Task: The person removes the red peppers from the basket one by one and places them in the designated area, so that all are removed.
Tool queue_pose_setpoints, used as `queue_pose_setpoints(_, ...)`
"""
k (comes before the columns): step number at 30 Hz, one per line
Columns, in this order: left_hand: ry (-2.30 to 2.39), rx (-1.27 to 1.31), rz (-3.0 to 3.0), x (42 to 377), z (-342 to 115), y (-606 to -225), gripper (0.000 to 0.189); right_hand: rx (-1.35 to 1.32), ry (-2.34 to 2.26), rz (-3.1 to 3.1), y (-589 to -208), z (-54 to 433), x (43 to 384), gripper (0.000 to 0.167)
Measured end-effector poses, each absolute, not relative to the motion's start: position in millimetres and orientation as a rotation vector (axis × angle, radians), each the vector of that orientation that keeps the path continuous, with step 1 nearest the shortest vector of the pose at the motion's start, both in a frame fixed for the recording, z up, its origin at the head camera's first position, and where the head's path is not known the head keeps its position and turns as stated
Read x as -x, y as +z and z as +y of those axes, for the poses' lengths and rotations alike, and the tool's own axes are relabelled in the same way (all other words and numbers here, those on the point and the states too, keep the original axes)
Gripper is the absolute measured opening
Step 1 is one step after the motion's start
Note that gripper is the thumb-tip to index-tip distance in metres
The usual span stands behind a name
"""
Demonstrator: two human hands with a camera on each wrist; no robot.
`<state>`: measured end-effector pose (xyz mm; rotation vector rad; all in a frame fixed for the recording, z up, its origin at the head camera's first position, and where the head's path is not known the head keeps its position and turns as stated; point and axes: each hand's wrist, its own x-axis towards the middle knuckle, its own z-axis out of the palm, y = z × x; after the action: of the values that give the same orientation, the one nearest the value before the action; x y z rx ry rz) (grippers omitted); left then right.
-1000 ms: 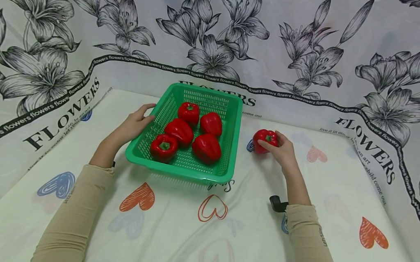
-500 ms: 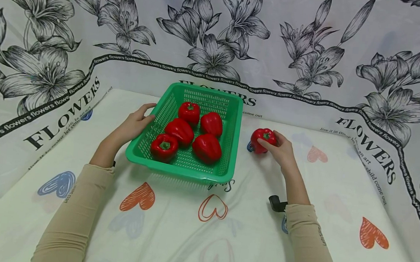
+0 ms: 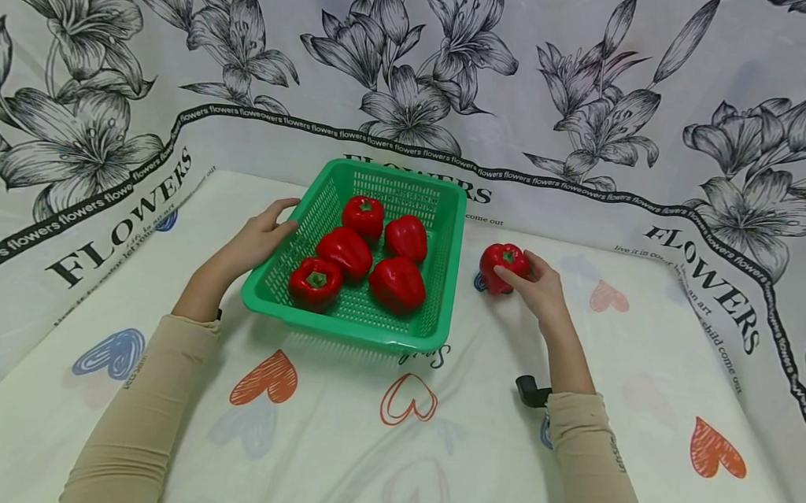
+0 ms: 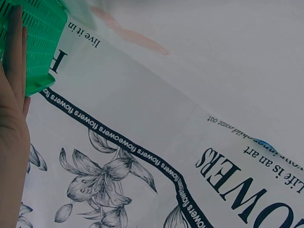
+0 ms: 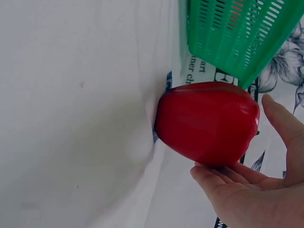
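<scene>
My right hand [image 3: 541, 288] is at a red bell pepper [image 3: 496, 271] that stands on the cloth right of the green basket [image 3: 448, 287]. In the right wrist view, fingers [image 5: 205, 178] touch the side of the bell pepper [image 5: 209, 124], while the digit at the right [image 5: 281, 118] shows a gap from it. My left hand [image 3: 258, 240] rests against the basket's left side. Its fingers [image 4: 14, 57] lie straight along the green wall [image 4: 40, 47] in the left wrist view. Several red bell peppers [image 3: 343, 254] lie inside the basket.
A white cloth [image 3: 331, 443] printed with hearts covers the table. Behind it rises a flower-printed cloth backdrop [image 3: 512, 134]. A black wrist camera [image 3: 530, 391] sits at my right wrist.
The bell pepper by my right hand has shifted slightly left and away from me, its stem tipping left. My right fingers have moved a little left. The left hand and basket have stayed put.
</scene>
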<state>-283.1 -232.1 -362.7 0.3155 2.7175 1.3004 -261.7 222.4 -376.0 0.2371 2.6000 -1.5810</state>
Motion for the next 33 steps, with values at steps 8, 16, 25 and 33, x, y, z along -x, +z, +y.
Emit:
queue_pose_setpoints(8,1.297,-0.31,2.73,283,-232,-364,0.059,-0.222,-1.586,2.619,-374,224,261,0.087)
queue_pose_setpoints(16,1.288,-0.316,2.73,282,-233,-363,0.06,-0.204,-1.641,2.642,-365,223,258,0.087)
queue_pose_setpoints(25,1.296,-0.314,2.735,283,-234,-364,0.059,-0.157,-1.701,2.647,-350,211,251,0.087)
queue_pose_setpoints(33,1.303,-0.298,2.739,285,-234,-366,0.059,-0.071,-1.745,2.641,-339,197,246,0.085)
